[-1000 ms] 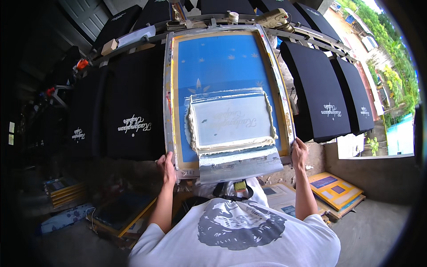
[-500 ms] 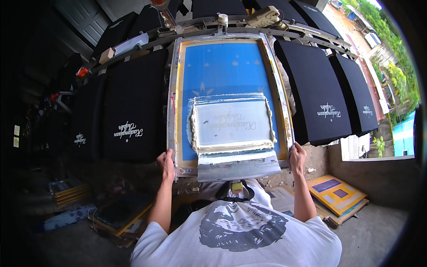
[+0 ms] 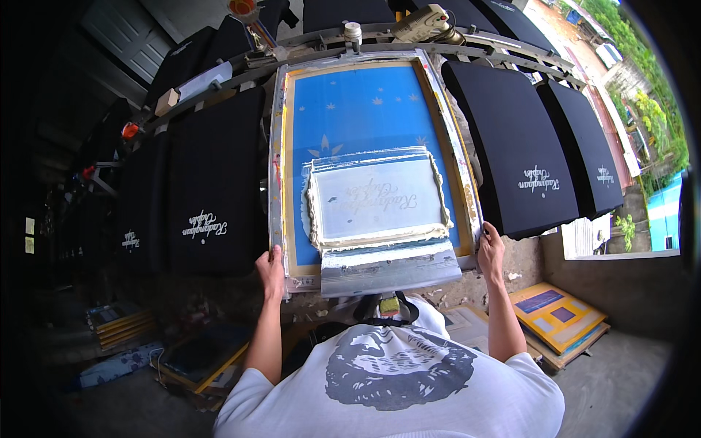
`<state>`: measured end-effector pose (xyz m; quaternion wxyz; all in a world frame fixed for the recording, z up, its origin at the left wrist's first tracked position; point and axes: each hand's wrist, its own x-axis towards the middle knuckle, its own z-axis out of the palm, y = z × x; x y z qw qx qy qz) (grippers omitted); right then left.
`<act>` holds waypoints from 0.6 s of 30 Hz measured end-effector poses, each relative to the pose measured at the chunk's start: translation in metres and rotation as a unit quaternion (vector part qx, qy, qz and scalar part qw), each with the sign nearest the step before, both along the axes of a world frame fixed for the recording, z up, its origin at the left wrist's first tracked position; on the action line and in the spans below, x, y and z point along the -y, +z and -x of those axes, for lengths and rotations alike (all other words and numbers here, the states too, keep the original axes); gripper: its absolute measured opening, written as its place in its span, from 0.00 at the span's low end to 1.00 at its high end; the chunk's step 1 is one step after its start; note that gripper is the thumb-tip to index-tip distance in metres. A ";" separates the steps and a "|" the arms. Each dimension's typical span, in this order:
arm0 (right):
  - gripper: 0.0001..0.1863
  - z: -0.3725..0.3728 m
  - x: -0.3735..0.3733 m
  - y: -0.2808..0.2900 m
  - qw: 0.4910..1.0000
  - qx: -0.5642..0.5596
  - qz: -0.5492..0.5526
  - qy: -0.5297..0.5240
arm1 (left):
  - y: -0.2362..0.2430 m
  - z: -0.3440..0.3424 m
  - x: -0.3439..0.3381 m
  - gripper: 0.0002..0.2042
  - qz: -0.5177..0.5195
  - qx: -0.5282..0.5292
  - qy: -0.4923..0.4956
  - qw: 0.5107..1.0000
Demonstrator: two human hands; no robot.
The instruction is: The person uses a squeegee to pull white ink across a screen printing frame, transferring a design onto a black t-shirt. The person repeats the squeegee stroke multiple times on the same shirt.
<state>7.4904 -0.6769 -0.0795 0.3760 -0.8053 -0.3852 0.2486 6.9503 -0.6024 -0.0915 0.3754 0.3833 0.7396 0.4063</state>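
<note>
A silk-screen frame (image 3: 277, 157) lies lengthwise before me, its blue mesh (image 3: 350, 91) marked with pale leaf shapes and a window of mirrored script. Thick white ink (image 3: 343, 239) rims that window. A wide grey metal squeegee (image 3: 391, 274), streaked with ink, rests across the near end of the frame and overhangs its edge. My left hand (image 3: 271, 273) is closed around the near left corner of the frame, and my right hand (image 3: 491, 254) grips its right rail near the same end. What lies beneath the screen is hidden.
Black shirts on boards flank the frame, at left (image 3: 215, 168) and right (image 3: 504, 146), with white lettering. A metal rail (image 3: 321, 45) behind carries a white jar (image 3: 353, 33) and a beige heat gun (image 3: 420, 23). Spare yellow screens (image 3: 558, 310) lean low at right.
The view has tilted slightly, so frame and shirts sit a little differently in the picture. Both hands keep their hold, and the squeegee stays in its place on the frame.
</note>
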 end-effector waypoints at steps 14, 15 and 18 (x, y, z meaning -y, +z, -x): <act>0.18 -0.030 -0.034 -0.028 0.999 -0.021 0.013 0.028 | -0.031 -0.026 -0.021 0.20 0.038 -0.063 -0.026 0.997; 0.18 -0.033 -0.034 -0.030 0.999 -0.021 0.012 0.033 | -0.036 -0.027 -0.023 0.21 0.028 -0.071 -0.024 0.997; 0.18 -0.044 -0.036 -0.032 0.998 -0.016 0.014 0.054 | -0.046 -0.029 -0.026 0.22 0.001 -0.103 -0.018 0.995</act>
